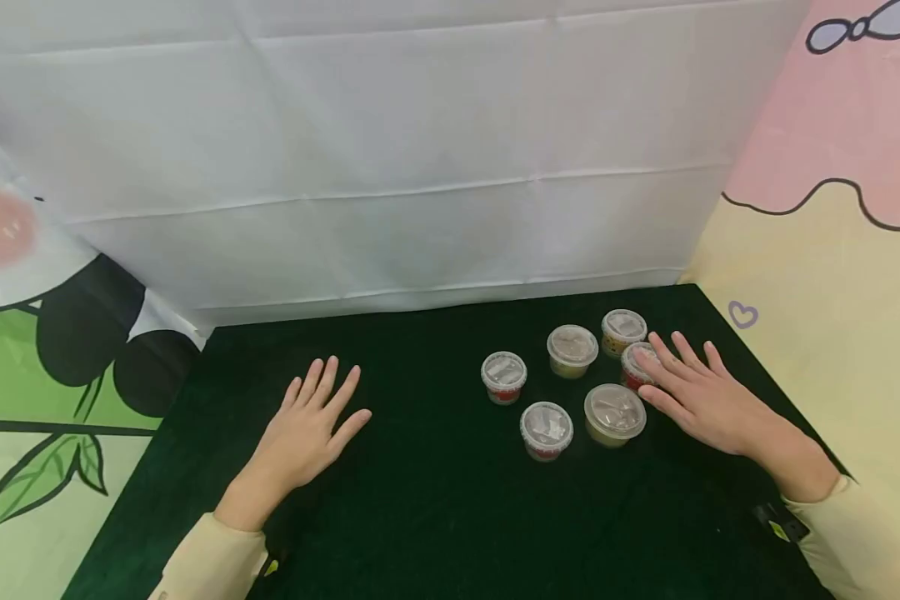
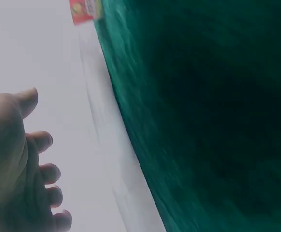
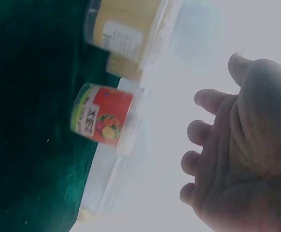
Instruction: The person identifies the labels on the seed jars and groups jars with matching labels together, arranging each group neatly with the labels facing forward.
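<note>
My right hand point(image 1: 708, 400) hovers palm down with fingers spread at the right side of a group of lidded plastic tubs. Its fingertips overlap a small red-labelled tub point(image 1: 633, 377) in the head view; the right wrist view shows a red-labelled tub point(image 3: 112, 113) apart from the fingers. A wider tub with pale yellow contents point(image 1: 613, 417) lies just left of the thumb. Behind are a tub with a patterned label point(image 1: 622, 329) and a yellowish tub point(image 1: 572, 348). Two more red-labelled tubs, one farther back point(image 1: 504, 375) and one nearer point(image 1: 546, 429), stand left. My left hand point(image 1: 300, 437) is empty, fingers spread, above the cloth.
A dark green cloth point(image 1: 420, 500) covers the table. White fabric point(image 1: 420, 167) hangs behind its far edge. Printed cartoon panels flank it, a green and white one point(image 1: 15, 367) at left and a pink and yellow one point(image 1: 832, 317) at right.
</note>
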`<control>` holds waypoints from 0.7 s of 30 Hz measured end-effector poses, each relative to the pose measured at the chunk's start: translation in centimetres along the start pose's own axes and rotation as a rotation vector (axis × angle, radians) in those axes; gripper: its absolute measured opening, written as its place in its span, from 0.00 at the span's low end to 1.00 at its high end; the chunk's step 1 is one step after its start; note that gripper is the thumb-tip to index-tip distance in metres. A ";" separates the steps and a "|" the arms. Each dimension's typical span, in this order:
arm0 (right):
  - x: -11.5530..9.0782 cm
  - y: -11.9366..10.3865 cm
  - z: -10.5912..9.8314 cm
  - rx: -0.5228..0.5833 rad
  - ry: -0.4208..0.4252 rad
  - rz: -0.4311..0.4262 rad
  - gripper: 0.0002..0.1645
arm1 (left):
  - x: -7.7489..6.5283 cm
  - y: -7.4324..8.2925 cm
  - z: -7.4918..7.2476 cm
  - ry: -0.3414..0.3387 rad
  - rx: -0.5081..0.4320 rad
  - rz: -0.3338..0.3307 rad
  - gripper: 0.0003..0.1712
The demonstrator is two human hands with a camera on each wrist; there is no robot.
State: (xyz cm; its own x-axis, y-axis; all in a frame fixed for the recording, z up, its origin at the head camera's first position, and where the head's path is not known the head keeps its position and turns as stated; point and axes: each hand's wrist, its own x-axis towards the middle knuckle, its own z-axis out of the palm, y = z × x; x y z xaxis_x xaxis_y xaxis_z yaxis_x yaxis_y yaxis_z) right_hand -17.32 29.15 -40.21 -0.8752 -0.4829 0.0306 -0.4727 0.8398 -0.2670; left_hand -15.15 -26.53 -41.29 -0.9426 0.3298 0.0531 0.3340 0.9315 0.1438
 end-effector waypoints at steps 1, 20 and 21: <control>0.1 -0.2 0.0 0.010 0.003 -0.013 0.40 | 0.2 0.5 0.0 -0.003 -0.007 0.011 0.44; 2.9 -5.9 0.9 0.646 -0.043 -0.302 0.41 | 5.6 11.6 1.7 -0.121 -0.284 0.292 0.45; 3.0 -6.1 1.1 0.681 -0.064 -0.302 0.40 | 5.7 12.1 1.9 -0.131 -0.295 0.302 0.45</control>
State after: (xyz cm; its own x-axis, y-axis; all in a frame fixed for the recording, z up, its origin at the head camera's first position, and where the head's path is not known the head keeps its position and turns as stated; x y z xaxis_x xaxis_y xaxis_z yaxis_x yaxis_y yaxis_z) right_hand -16.96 22.28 -39.55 -0.7000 -0.6990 0.1465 -0.5045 0.3388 -0.7942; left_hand -16.52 -13.03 -41.15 -0.7886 0.6147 0.0134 0.5629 0.7130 0.4180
